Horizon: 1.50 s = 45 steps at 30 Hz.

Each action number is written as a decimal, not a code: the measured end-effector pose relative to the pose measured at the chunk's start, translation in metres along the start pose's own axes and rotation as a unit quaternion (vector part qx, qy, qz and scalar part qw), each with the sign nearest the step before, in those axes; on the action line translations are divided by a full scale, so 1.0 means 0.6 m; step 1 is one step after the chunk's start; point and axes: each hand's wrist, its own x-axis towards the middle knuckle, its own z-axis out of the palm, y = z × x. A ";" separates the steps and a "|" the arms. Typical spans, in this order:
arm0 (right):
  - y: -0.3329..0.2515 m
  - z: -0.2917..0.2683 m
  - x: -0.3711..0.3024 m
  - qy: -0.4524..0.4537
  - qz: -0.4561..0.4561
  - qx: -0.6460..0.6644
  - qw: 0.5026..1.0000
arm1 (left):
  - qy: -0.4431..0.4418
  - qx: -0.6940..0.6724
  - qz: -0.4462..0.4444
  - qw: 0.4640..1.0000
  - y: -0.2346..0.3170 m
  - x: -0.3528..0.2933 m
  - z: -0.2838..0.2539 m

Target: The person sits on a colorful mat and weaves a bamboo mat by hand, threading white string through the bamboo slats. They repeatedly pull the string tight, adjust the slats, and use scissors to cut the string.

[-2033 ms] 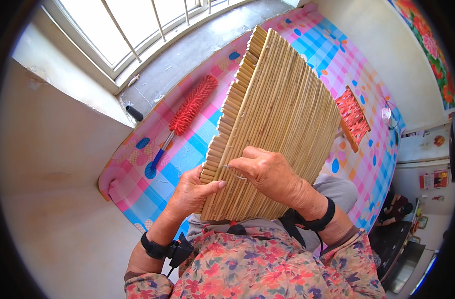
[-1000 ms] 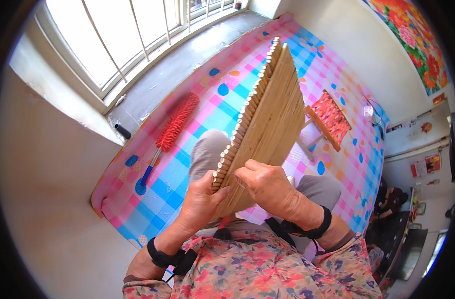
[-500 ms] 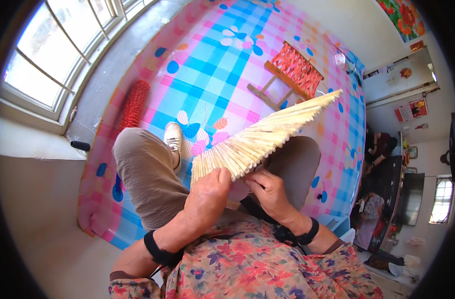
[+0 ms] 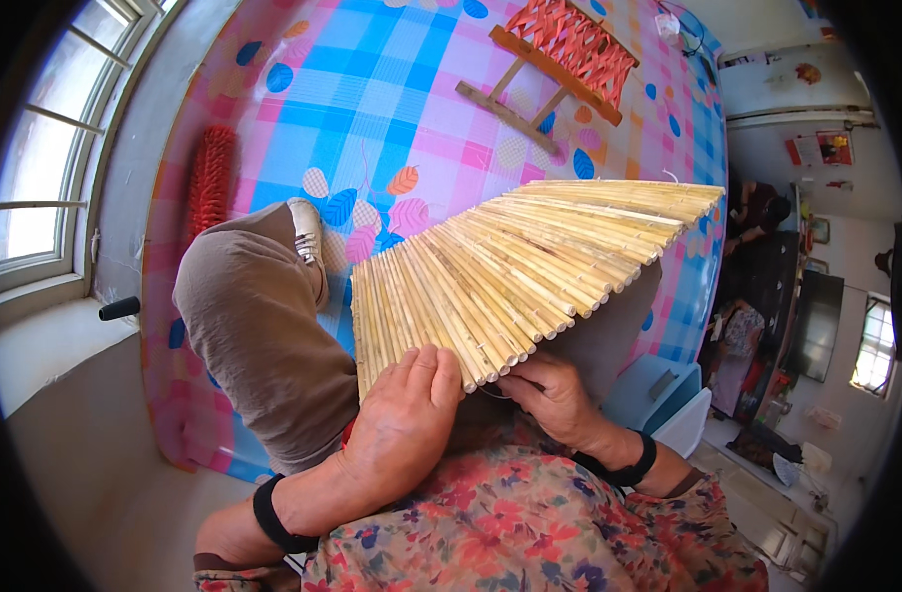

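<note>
A mat of pale yellow stalks (image 4: 515,266), bound side by side, fans out across my lap. My left hand (image 4: 404,419) rests on its near left corner, fingers bent over the top of the stalks and the thumb out of sight. Close to the stalk ends, my right hand (image 4: 555,397) has its thumb and fingers pinched together under the mat's near edge. A thin, thread-like line shows beside those fingertips, but what they hold is partly hidden. Small loops of binding dot the stalk ends along the right edge.
Ahead stands a wooden stool with a red woven seat (image 4: 569,59) on the checked, leaf-patterned sheet (image 4: 372,109). A red bristly roll (image 4: 211,183) lies at left, near the window (image 4: 51,178). A light blue container (image 4: 648,390) is at right. Two people are farther right.
The mat has tipped from a steep slant so its upper face shows broadly. My left fingers have spread flatter over its corner; my right hand stays at the near edge.
</note>
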 end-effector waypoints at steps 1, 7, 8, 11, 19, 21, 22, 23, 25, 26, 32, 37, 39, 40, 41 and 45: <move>0.000 -0.004 -0.003 -0.008 0.018 0.004 1.000 | -0.005 -0.007 -0.008 1.000 0.001 0.000 0.001; 0.005 -0.017 -0.016 -0.008 -0.009 -0.037 0.999 | 0.018 -0.050 -0.027 0.998 -0.004 0.003 0.000; 0.006 -0.018 -0.016 0.004 -0.034 -0.058 0.998 | 0.014 -0.060 -0.030 0.998 -0.004 0.004 -0.001; 0.008 -0.017 -0.016 0.012 -0.047 -0.035 0.998 | -0.001 -0.086 -0.036 0.996 -0.008 0.010 -0.005; 0.014 -0.021 -0.028 -0.012 0.121 0.111 0.986 | -0.063 -0.154 -0.025 0.986 -0.016 0.021 -0.002; 0.020 -0.019 -0.029 0.007 0.101 0.124 0.987 | -0.071 -0.142 -0.027 0.987 -0.014 0.022 0.002; 0.023 -0.018 -0.029 0.020 0.065 0.115 0.991 | -0.076 -0.136 -0.028 0.987 -0.012 0.023 0.003; 0.026 -0.017 -0.029 0.032 0.039 0.108 0.993 | -0.084 -0.126 -0.028 0.988 -0.011 0.024 0.005; 0.030 -0.018 -0.031 0.030 0.031 0.061 0.997 | -0.090 -0.104 -0.021 0.990 -0.010 0.026 0.007; 0.031 -0.018 -0.032 0.028 0.032 0.039 0.998 | -0.100 -0.103 -0.026 0.989 -0.008 0.028 0.010; 0.029 -0.018 -0.035 0.036 0.088 0.106 0.990 | -0.114 -0.127 -0.060 0.984 0.003 0.033 0.013; 0.024 -0.029 -0.034 0.006 0.169 0.162 0.972 | -0.116 -0.144 -0.062 0.981 0.002 0.034 0.008; 0.023 -0.032 -0.033 -0.004 0.201 0.194 0.960 | -0.116 -0.142 -0.062 0.981 0.002 0.034 0.007; 0.022 -0.033 -0.033 -0.004 0.202 0.189 0.961 | -0.117 -0.142 -0.063 0.981 0.002 0.034 0.007; 0.022 -0.033 -0.033 -0.004 0.203 0.184 0.962 | -0.117 -0.141 -0.062 0.981 0.001 0.034 0.006; 0.023 -0.034 -0.033 0.000 0.180 0.166 0.970 | -0.117 -0.135 -0.050 0.983 -0.001 0.033 0.002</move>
